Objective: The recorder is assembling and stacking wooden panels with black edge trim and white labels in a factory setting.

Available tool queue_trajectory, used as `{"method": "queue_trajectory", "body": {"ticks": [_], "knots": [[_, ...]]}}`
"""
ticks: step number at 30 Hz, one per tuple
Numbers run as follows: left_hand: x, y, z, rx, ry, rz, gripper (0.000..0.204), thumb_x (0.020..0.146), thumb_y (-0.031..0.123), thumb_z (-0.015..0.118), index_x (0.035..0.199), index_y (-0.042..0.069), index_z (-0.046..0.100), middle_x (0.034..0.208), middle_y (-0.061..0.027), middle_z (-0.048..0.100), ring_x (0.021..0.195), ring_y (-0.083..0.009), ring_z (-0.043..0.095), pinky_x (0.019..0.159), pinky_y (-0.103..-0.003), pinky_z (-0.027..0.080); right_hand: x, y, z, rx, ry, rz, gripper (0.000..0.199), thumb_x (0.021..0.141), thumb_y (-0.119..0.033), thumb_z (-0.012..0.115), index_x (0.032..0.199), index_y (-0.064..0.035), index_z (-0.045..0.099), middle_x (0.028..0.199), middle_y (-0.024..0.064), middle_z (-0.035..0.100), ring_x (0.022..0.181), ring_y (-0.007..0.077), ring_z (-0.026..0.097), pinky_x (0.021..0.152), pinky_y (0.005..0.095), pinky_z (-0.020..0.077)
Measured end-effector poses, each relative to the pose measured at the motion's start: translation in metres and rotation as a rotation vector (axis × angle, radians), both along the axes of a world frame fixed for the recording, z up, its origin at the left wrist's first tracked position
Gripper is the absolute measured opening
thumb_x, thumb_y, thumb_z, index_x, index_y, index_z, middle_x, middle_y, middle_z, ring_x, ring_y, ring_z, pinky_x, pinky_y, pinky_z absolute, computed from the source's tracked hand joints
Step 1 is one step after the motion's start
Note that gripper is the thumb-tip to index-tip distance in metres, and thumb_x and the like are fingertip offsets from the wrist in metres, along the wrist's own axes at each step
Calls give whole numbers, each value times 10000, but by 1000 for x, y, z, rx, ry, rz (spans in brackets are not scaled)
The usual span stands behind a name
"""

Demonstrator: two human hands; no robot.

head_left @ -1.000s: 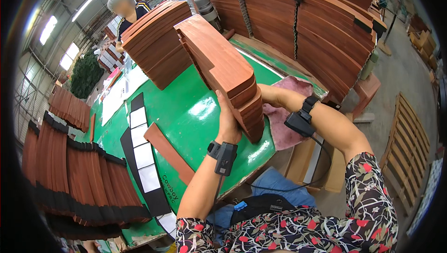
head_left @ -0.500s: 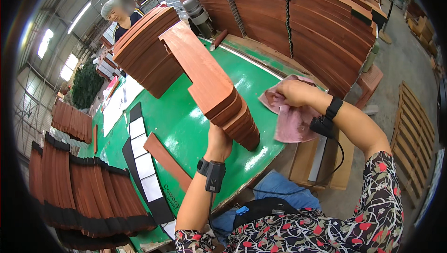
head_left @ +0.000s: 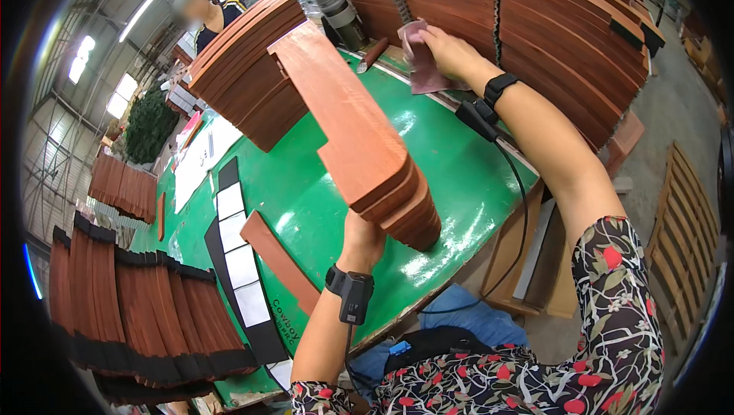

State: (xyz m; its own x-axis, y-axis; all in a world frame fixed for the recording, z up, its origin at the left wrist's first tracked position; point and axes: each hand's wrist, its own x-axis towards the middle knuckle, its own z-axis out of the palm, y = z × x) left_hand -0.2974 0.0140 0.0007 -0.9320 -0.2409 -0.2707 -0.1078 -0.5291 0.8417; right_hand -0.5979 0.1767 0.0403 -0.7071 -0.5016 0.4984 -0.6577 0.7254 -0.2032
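A short stack of shaped reddish-brown wooden boards (head_left: pixel 348 117) leans up and away from me over the green table, its wide, stepped end toward me. My left hand (head_left: pixel 362 242) grips the stack from its left underside near that end, fingers hidden behind the wood. Out at the far right side of the table, my right hand (head_left: pixel 449 50) pinches a pinkish-mauve cloth (head_left: pixel 428 77), which hangs down over the table edge, apart from the boards. A single flat wooden strip (head_left: pixel 281 259) lies on the table left of my left hand.
A tall stack of boards (head_left: pixel 248 71) stands at the back of the green table (head_left: pixel 482 209). Bundled boards (head_left: pixel 566 48) line the right side, near a grey bottle (head_left: pixel 336 14). Dark-ended boards (head_left: pixel 145 300) stand at left. A co-worker (head_left: pixel 206 14) is at the far left.
My right hand has swung forward and left with the cloth, from the near right table edge to the far right side. My left hand and the boards stay nearly in place.
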Motion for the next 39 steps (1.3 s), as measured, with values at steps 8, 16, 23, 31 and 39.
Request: {"method": "queue_trajectory", "body": {"ticks": [8, 16, 23, 31, 39], "knots": [[-17, -34, -33, -79, 95, -90, 973, 925, 715, 351, 1544, 43, 17, 1611, -200, -1, 1492, -324, 26, 1187, -476, 130, 16, -24, -50, -480, -337, 194, 532, 921, -245, 582, 1349, 50, 468, 1329, 227, 541, 1266, 332, 505, 1032, 397, 421], [-33, -9, 8, -103, 103, 0, 1070, 873, 800, 292, 1537, 20, -18, 1623, -147, -24, 1497, -281, -26, 1193, -453, 25, 82, -43, -15, -836, -1449, 761, 756, 974, -626, 364, 1393, -4, 460, 1349, 99, 556, 1236, 183, 517, 1010, 345, 436], [-28, -9, 6, -34, 312, -193, 873, 950, 681, 350, 1523, 43, 182, 1548, -112, 287, 1417, -237, 280, 1166, -367, 221, 128, -29, 112, -932, -1199, 730, 1109, 838, -779, 434, 1530, 8, 72, 1475, 275, 329, 1346, 305, 403, 1066, 420, 379], [-52, -4, -13, -65, 159, -36, 1019, 911, 700, 428, 1527, 4, 11, 1585, -153, 162, 1453, -245, 191, 1177, -368, 185, 168, -22, 155, -499, -1152, 618, 681, 885, -236, 619, 1483, -54, 348, 1350, 145, 486, 1200, 184, 518, 977, 312, 451], [-74, -4, -15, -244, -79, 7, 1242, 812, 766, 524, 1500, -48, -113, 1608, -188, -27, 1495, -274, 16, 1197, -399, 95, 163, -4, 149, -646, -1202, 514, 687, 853, -161, 506, 1507, -70, 317, 1418, 146, 443, 1200, 170, 520, 1010, 284, 424]]}}
